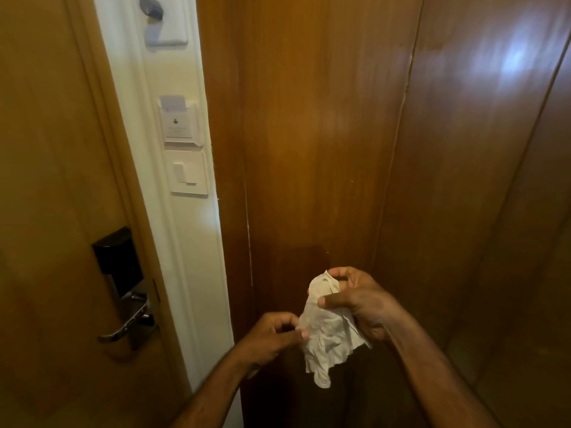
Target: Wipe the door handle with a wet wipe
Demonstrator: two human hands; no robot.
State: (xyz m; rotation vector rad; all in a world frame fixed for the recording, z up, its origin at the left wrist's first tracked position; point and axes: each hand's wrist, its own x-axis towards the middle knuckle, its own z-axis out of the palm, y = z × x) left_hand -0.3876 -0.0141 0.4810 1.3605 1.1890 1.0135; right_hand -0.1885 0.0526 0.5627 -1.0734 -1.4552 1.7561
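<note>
A crumpled white wet wipe (327,335) hangs between my two hands in front of a dark wooden panel. My right hand (361,301) pinches its top edge between thumb and fingers. My left hand (272,338) grips the wipe's left edge with its fingertips. The silver lever door handle (123,327) sits on a metal lock plate with a black reader (119,261) above it, at the lower left on the light wooden door (46,180). Both hands are well to the right of the handle and apart from it.
A white wall strip (191,227) between door and panel carries a key-card holder (179,122), a light switch (188,174) and another white fitting (163,23) higher up. Glossy wooden panels (463,149) fill the right side, close around me.
</note>
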